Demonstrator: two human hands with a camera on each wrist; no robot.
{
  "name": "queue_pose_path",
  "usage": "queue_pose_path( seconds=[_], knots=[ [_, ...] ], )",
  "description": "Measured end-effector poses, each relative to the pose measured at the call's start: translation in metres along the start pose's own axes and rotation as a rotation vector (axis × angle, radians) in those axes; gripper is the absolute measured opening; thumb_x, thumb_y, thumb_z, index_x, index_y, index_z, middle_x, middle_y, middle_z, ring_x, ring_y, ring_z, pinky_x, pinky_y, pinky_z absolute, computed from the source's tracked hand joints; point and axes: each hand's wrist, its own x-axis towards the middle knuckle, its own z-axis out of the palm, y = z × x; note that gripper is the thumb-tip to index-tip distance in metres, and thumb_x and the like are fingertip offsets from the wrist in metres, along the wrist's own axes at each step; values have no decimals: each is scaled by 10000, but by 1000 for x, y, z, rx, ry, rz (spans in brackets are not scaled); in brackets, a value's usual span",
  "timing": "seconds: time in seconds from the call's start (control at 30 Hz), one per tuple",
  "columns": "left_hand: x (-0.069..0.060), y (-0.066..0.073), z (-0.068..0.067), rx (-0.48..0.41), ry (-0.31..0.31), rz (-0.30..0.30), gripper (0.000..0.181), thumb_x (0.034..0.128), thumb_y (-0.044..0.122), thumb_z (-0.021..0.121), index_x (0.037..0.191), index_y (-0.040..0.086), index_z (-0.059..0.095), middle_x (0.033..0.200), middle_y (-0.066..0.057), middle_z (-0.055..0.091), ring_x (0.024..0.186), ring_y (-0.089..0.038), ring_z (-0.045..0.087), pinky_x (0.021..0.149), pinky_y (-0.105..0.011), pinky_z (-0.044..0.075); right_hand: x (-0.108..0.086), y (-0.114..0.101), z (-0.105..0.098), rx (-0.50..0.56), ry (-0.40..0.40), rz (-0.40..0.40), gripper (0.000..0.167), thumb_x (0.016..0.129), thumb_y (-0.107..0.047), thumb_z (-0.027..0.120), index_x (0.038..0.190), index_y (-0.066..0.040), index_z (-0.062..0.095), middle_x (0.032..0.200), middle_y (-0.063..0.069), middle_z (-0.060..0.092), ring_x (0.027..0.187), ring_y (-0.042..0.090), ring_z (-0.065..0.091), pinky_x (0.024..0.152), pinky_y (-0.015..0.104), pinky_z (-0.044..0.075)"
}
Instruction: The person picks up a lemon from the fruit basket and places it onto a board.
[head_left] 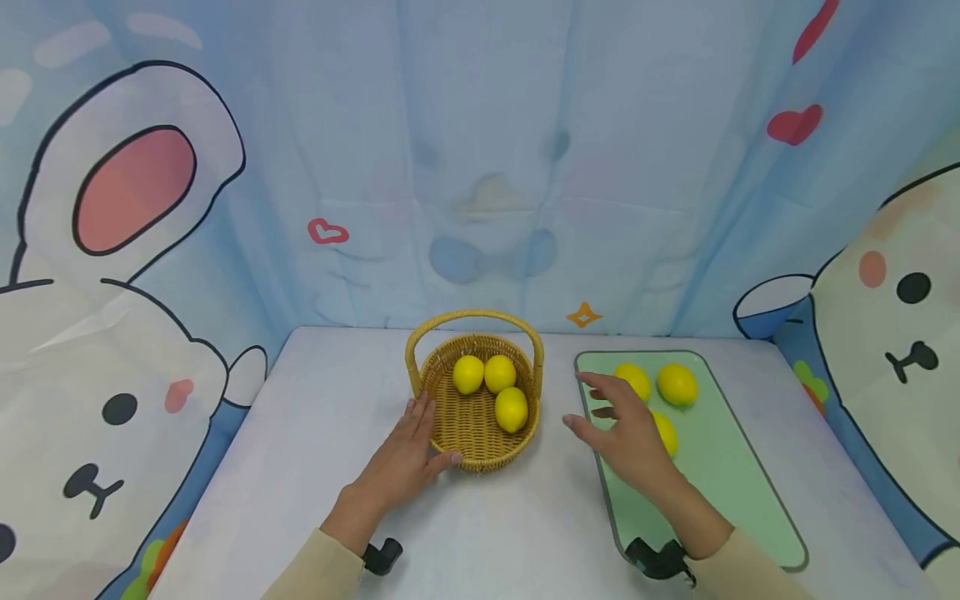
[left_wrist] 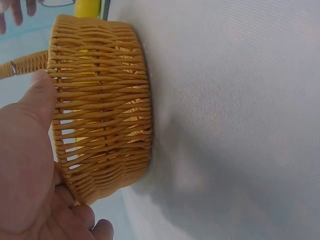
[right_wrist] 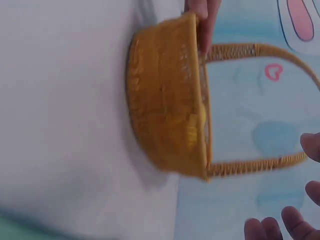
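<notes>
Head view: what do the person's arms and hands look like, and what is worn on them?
The left hand and right hand are bare, without gloves. The left sleeve and right sleeve are plain beige. A small black device shows at the left wrist and a second device at the right.

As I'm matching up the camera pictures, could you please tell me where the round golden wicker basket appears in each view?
Head: the round golden wicker basket sits just below the middle.
Left wrist: upper left, appearing turned sideways.
Right wrist: upper middle, also appearing sideways.
Shared landmark: the bare left hand at its rim.
</notes>
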Motion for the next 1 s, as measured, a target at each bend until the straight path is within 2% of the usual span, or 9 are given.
queue_pose_path(
  seconds=[0.1, 0.27, 0.43, 0.6, 0.73, 0.87, 1.0],
  knots=[
    [-1, 0, -1, -3, 0, -5, 980, 1025, 641, 547, 1682, 18, 174, 1780, -151, 40, 1648, -344, 54, 1311, -521, 220, 8, -15, 19, 97, -75, 15, 605, 975, -221, 794, 1516, -124, 541, 1493, 150, 545, 1253, 344, 608, 995, 511, 593],
    [0, 0, -3, -1, -4, -3, 987, 1021, 657, 533, 1683, 19, 176, 1779, -154, 43, 1647, -347, 60, 1313, -513, 218, 23, -31, 49, 209, -165, 51, 632, 975, -212, 784, 1535, -95, 515, 1549, 180, 511, 1350, 398, 570, 1060, 525, 561],
    [0, 0, -2, 7, -5, -3, 997, 1014, 670, 526, 1683, 19, 176, 1779, -155, 51, 1646, -348, 68, 1310, -511, 229, 38, -37, 72, 178, -217, 76, 647, 973, -269, 776, 1546, -140, 504, 1569, 172, 507, 1426, 409, 507, 1149, 614, 462],
    [-1, 0, -2, 16, -3, -8, 997, 1016, 657, 540, 1681, 11, 176, 1778, -156, 54, 1647, -340, 69, 1307, -514, 236, 46, -43, 89, 106, -222, 97, 667, 972, -295, 768, 1558, -137, 492, 1611, 160, 483, 1492, 429, 439, 1187, 678, 374],
    [-2, 1, -3, 14, -1, -8, 993, 1016, 649, 547, 1679, 8, 178, 1778, -155, 53, 1647, -336, 65, 1306, -515, 241, 53, -45, 101, 79, -221, 112, 700, 978, -292, 758, 1581, -100, 458, 1613, 186, 480, 1492, 431, 444, 1186, 673, 382],
    [-2, 1, -4, 16, -3, -4, 996, 1017, 649, 546, 1680, 7, 172, 1778, -159, 49, 1646, -343, 66, 1304, -517, 246, 59, -43, 110, 94, -216, 130, 713, 973, -236, 758, 1591, -81, 437, 1593, 216, 494, 1463, 435, 478, 1169, 667, 406],
    [-2, 1, -4, 20, -7, -11, 1005, 1013, 656, 547, 1682, 11, 165, 1778, -157, 48, 1647, -341, 69, 1303, -514, 249, 65, -42, 119, 113, -244, 154, 706, 955, -182, 769, 1578, -73, 456, 1557, 216, 533, 1430, 421, 516, 1159, 628, 436]
  ],
)
